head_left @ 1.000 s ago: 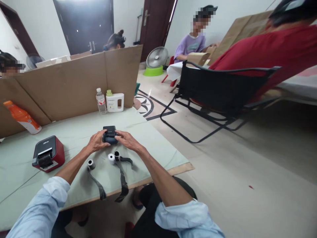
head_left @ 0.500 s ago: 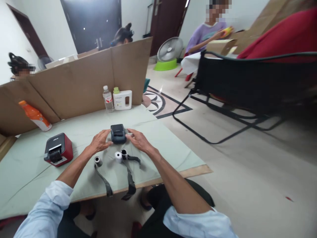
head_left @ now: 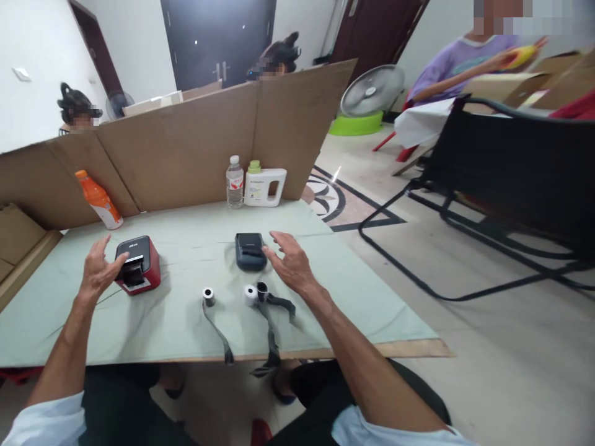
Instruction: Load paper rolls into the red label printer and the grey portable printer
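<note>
Black strip [head_left: 272, 347] overhangs table edge [head_left: 400, 349]; two devices [head_left: 251, 253] [head_left: 151, 265] well apart; both hands [head_left: 96, 270] [head_left: 294, 265], fingers wide

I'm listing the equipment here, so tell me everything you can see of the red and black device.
The red and black device is boxy with rounded corners and looks plastic: red side, black top with pale lettering too small to read, and a dark front part above a whitish patch. It sits on the pale green tabletop, nearer the person than the orange bottle. The left hand is beside it, thumb overlapping it in view; contact is unclear.
</note>
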Demonstrator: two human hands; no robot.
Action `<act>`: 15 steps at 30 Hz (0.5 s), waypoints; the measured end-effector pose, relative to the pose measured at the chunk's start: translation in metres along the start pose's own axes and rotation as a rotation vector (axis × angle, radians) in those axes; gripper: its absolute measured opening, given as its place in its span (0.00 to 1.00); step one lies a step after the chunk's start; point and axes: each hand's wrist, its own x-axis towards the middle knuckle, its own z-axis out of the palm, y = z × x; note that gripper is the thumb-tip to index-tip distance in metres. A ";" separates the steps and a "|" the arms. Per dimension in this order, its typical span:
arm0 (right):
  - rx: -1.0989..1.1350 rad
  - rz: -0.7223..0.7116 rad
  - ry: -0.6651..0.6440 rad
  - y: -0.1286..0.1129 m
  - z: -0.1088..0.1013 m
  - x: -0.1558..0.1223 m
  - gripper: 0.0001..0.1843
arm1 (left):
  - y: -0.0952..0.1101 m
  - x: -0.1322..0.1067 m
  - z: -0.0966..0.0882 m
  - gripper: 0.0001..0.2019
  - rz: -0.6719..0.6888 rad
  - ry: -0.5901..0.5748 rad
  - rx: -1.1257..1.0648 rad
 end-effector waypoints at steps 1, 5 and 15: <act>0.002 -0.025 -0.001 -0.011 0.003 0.003 0.28 | -0.013 -0.005 -0.004 0.41 -0.097 -0.015 -0.056; 0.118 -0.071 -0.171 -0.071 0.036 0.016 0.33 | -0.048 -0.027 -0.001 0.54 -0.403 -0.155 -0.317; 0.645 0.029 -0.944 -0.193 0.167 0.033 0.42 | -0.054 -0.043 0.020 0.50 -0.226 -0.365 -0.523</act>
